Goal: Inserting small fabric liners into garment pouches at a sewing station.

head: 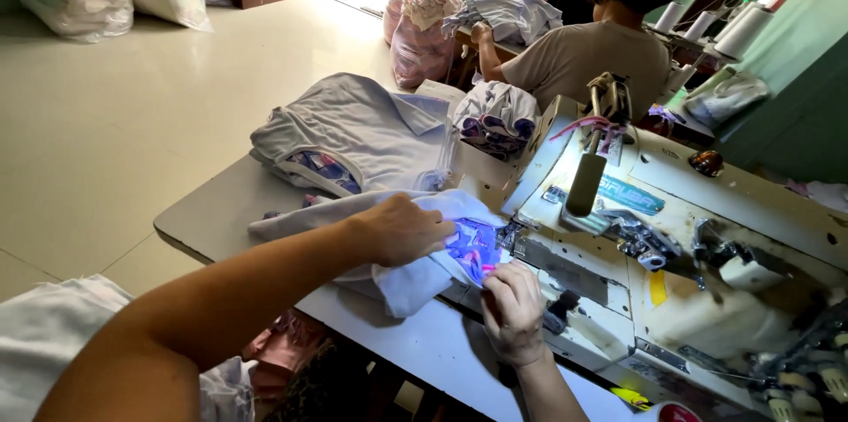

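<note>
The left hand [402,229] lay flat on a pale garment [402,285], fingers spread and pressing the cloth down on the counter [424,347] rather than closed round it. The right hand [512,311] sat at five o'clock from it, fingertips pinched together on the garment's edge, where a patterned trim [473,245] glowed blue-violet under the lamp of the sewing machine [671,272]. The garment lay bunched just left of the machine's needle area, touching its bed. At eleven o'clock from the left hand rested a pile of pale shirts [353,135], with a smaller bundle [495,117] at one o'clock. Farther off at twelve, another person [592,51] sat with their back turned, bags [420,29] beside them on the floor [132,121].
</note>
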